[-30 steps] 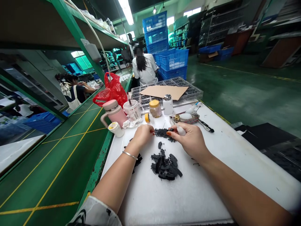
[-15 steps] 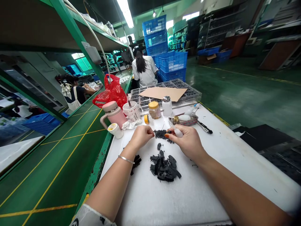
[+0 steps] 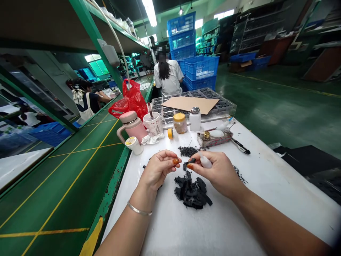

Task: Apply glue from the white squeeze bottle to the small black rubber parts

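Note:
My left hand (image 3: 162,169) is pinched at thumb and forefinger; anything between the tips is too small to make out. Facing it, my right hand (image 3: 217,169) is closed around a small white squeeze bottle (image 3: 205,161) with a thin tip. Its thumb and forefinger also grip a small black plastic piece (image 3: 185,165). Just beyond the fingertips lies a pile of tiny black parts (image 3: 188,151). Nearer to me, a heap of larger black plastic pieces (image 3: 192,192) rests on the white tabletop (image 3: 213,227). Thin black strips (image 3: 240,175) lie right of my right hand.
Along the back stand a pink mug (image 3: 134,129), a patterned cup (image 3: 153,124), a yellow-lidded jar (image 3: 180,124) and a white metal-topped bottle (image 3: 195,119). A small box (image 3: 214,138) and a cutter knife (image 3: 241,145) lie right. A green belt (image 3: 69,188) runs left; co-workers sit beyond.
Both hands have drawn back from the pile of tiny parts towards me. My left hand has turned, showing its thumb and palm side. The view has shifted slightly.

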A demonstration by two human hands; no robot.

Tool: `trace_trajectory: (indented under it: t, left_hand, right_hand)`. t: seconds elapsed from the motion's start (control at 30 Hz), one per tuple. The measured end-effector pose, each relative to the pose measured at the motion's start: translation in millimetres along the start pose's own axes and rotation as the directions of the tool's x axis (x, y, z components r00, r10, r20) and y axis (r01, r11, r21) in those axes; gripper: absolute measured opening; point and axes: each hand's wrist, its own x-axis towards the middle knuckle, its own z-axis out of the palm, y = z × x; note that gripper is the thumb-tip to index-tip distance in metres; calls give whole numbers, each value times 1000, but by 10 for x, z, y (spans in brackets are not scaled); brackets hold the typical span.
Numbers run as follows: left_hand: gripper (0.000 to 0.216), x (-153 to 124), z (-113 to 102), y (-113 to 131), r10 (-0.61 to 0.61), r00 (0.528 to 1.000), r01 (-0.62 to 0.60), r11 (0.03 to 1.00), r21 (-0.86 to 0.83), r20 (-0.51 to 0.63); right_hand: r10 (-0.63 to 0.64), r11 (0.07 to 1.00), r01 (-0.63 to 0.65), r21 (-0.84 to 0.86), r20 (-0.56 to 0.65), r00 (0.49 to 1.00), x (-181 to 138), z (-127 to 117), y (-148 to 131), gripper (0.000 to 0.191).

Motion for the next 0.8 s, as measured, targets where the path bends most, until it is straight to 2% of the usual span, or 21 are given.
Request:
trace_trajectory:
  t: [0.33,0.63,0.8]
  left_hand:
    - [16,-15,-43,-143,-27,993,40,993,-110,116]
    - [13,-22,-29,-170,-35,991,52,991,-126,128]
    - [15,-16,-28,-176,-39,994,52,991,-123,105]
  right_hand:
    - [-19,1000,19,-19,-8,1000,-22,24,-48,14]
    - [-44,994,42,-98,-16,999,-37,29,-31,14]
    - [-99,990,95,-103,-36,994,-41,33,-29,8]
